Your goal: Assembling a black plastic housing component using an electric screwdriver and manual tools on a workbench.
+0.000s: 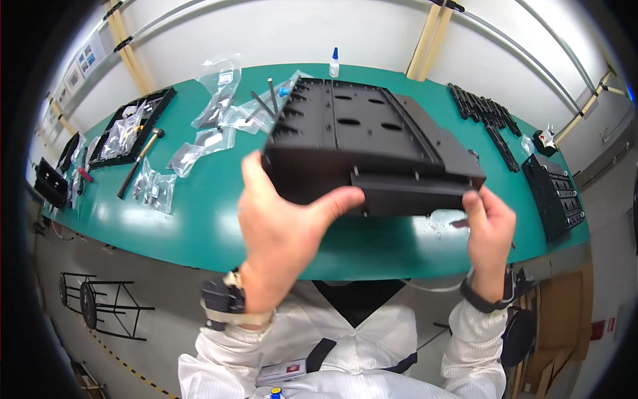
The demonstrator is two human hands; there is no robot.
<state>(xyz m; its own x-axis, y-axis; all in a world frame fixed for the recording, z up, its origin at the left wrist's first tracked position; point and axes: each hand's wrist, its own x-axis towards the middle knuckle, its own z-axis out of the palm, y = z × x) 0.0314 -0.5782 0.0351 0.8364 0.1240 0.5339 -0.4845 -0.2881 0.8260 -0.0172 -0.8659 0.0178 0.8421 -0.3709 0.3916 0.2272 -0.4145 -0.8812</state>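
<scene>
A large black box-shaped housing (372,143) is held tilted above the green table, its ribbed face with oval holes turned upward. My left hand (282,223) grips its near left corner, the thumb pressed along the front wall and the other fingers partly hidden behind the side. At the near right corner, my right hand (488,229) is closed on the housing with the thumb on the front edge. A long black strip (412,193) runs along the front wall between my two thumbs. What lies under the housing is mostly hidden.
On the green table (212,236), clear bags of small parts (156,189), a hammer (141,163) and a black tray (133,126) lie left. A white bottle with a blue cap (334,63) stands behind. Black rails (485,110) and another black panel (553,196) are right.
</scene>
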